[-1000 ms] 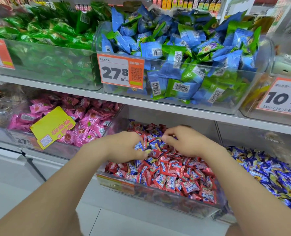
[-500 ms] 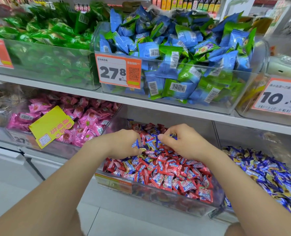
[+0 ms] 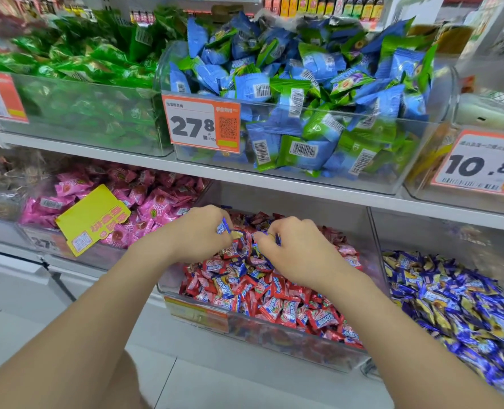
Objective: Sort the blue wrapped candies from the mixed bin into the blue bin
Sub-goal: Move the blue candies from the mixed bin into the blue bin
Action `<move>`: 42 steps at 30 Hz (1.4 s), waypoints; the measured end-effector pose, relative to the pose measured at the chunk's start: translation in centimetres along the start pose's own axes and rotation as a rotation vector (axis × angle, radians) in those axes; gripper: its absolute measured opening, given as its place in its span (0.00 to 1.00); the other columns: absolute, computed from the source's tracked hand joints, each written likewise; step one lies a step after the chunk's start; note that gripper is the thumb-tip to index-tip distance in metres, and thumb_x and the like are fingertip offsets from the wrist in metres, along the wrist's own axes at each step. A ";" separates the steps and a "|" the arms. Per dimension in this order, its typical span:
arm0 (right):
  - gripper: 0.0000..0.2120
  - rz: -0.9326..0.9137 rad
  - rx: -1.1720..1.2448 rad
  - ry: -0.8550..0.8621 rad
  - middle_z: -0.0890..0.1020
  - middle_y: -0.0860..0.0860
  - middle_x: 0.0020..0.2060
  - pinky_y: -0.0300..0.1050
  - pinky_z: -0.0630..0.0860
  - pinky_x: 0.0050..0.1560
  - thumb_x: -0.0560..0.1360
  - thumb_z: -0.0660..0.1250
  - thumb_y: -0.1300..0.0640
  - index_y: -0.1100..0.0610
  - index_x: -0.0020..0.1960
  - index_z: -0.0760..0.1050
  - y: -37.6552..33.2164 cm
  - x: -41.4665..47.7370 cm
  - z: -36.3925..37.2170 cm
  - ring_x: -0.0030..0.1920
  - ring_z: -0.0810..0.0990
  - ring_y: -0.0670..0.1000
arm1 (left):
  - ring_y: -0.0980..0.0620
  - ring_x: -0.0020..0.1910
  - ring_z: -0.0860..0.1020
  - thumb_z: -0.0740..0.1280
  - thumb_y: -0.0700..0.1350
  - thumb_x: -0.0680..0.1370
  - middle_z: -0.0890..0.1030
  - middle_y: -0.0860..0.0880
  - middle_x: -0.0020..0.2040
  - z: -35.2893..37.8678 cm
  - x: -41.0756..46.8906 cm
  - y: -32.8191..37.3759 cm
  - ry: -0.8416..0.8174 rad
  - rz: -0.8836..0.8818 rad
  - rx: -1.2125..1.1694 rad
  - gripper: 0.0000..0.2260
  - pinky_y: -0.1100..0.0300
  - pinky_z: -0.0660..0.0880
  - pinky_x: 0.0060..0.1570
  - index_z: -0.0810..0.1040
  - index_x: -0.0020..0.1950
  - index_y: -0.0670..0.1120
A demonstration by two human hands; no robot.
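27.8 tag [image 3: 201, 124]: we read "27.8" and "500g" on the upper shelf, beside a QR code.
10.8 tag [image 3: 477, 163]: far right, its edge cut off.
Yellow tag [image 3: 93, 219]: its red writing is too blurred for us to read.
Left hand [image 3: 194, 236]: curled round a blue wrapped candy [image 3: 223, 227] over the mixed bin [image 3: 274, 343].
Right hand [image 3: 299, 250]: pinches a blue wrapper [image 3: 278, 239], mostly hidden.
Blue bin [image 3: 480, 237]: just right of the mixed bin, partly cut off.

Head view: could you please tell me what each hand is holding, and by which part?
Left hand grips a bunch of blue wrapped candies; right hand pinches another blue candy. Which part cannot be told.
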State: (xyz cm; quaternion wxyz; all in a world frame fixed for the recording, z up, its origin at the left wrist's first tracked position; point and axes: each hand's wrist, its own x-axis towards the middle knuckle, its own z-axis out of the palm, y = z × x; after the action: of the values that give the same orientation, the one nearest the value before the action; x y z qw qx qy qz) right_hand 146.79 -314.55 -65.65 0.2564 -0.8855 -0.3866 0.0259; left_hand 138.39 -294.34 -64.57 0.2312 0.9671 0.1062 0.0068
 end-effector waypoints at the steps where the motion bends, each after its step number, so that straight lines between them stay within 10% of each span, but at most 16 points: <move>1: 0.24 -0.024 -0.014 -0.005 0.78 0.60 0.30 0.53 0.76 0.37 0.83 0.63 0.43 0.62 0.40 0.76 -0.4 0.2 0.1 0.33 0.78 0.60 | 0.56 0.28 0.75 0.69 0.52 0.82 0.81 0.50 0.37 -0.2 -0.3 -0.1 0.011 -0.012 -0.017 0.07 0.61 0.69 0.29 0.81 0.50 0.49; 5: 0.11 -0.120 -0.106 -0.110 0.81 0.55 0.37 0.55 0.82 0.44 0.82 0.62 0.49 0.52 0.55 0.82 -1.2 0.6 0.8 0.39 0.81 0.59 | 0.55 0.32 0.77 0.69 0.55 0.82 0.81 0.51 0.39 -0.5 -1.4 -0.4 0.070 0.017 -0.042 0.07 0.59 0.71 0.32 0.79 0.51 0.52; 13: 0.21 -0.183 -0.441 -0.285 0.81 0.53 0.45 0.50 0.74 0.42 0.79 0.66 0.35 0.54 0.53 0.78 -1.9 1.0 2.5 0.48 0.80 0.58 | 0.46 0.37 0.81 0.71 0.53 0.81 0.80 0.52 0.45 -1.1 -2.1 -1.1 0.109 0.043 -0.149 0.03 0.49 0.77 0.38 0.78 0.52 0.58; 17: 0.28 -0.062 -0.145 -0.138 0.75 0.53 0.28 0.52 0.75 0.34 0.80 0.64 0.34 0.58 0.36 0.71 -1.1 -0.4 -0.5 0.31 0.76 0.54 | 0.57 0.35 0.76 0.72 0.56 0.80 0.79 0.55 0.43 -1.2 -2.0 -0.2 0.157 0.036 -0.162 0.05 0.57 0.70 0.35 0.78 0.50 0.58; 24: 0.25 0.449 0.623 -0.056 0.72 0.53 0.30 0.40 0.62 0.29 0.76 0.70 0.33 0.53 0.36 0.72 4.8 -8.0 -8.8 0.25 0.66 0.50 | 0.51 0.31 0.77 0.73 0.59 0.78 0.85 0.47 0.36 0.8 -2.3 7.2 -0.005 0.112 -0.404 0.09 0.59 0.69 0.32 0.80 0.50 0.56; 27: 0.27 0.610 0.515 0.132 0.73 0.56 0.30 0.41 0.65 0.29 0.75 0.72 0.34 0.57 0.36 0.72 9.5 -11.3 -10.8 0.25 0.69 0.53 | 0.52 0.29 0.76 0.74 0.59 0.78 0.83 0.49 0.34 2.9 -2.3 12.2 -0.053 0.217 -0.405 0.08 0.60 0.70 0.31 0.81 0.49 0.57; 33: 0.15 0.452 -0.081 0.174 0.78 0.47 0.47 0.45 0.67 0.48 0.77 0.73 0.41 0.47 0.57 0.77 17.0 -15.0 -11.5 0.53 0.77 0.53 | 0.61 0.30 0.73 0.71 0.57 0.79 0.80 0.55 0.44 7.1 -1.1 21.5 0.002 0.357 -0.301 0.05 0.63 0.69 0.32 0.78 0.52 0.59; 37: 0.42 0.422 -0.221 -0.093 0.65 0.47 0.76 0.62 0.61 0.76 0.64 0.64 0.20 0.35 0.74 0.65 20.8 -16.5 -10.9 0.81 0.59 0.62 | 0.53 0.50 0.75 0.72 0.52 0.78 0.75 0.58 0.45 10.4 0.9 26.3 0.091 0.404 -0.194 0.11 0.58 0.67 0.44 0.76 0.59 0.54; 42: 0.58 0.460 -0.180 -0.215 0.57 0.50 0.83 0.62 0.60 0.79 0.60 0.62 0.15 0.40 0.82 0.52 23.7 -17.2 -10.0 0.83 0.55 0.59 | 0.40 0.57 0.77 0.80 0.53 0.71 0.69 0.44 0.63 15.3 3.7 28.2 -0.157 0.382 -0.021 0.39 0.46 0.77 0.58 0.62 0.75 0.50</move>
State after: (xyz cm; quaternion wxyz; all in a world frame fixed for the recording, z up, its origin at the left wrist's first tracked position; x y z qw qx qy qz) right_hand 153.09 -344.36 -70.82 0.1215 -0.9614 -0.2011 0.1430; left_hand 148.68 -324.95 -65.66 0.2436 0.9647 -0.0976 -0.0236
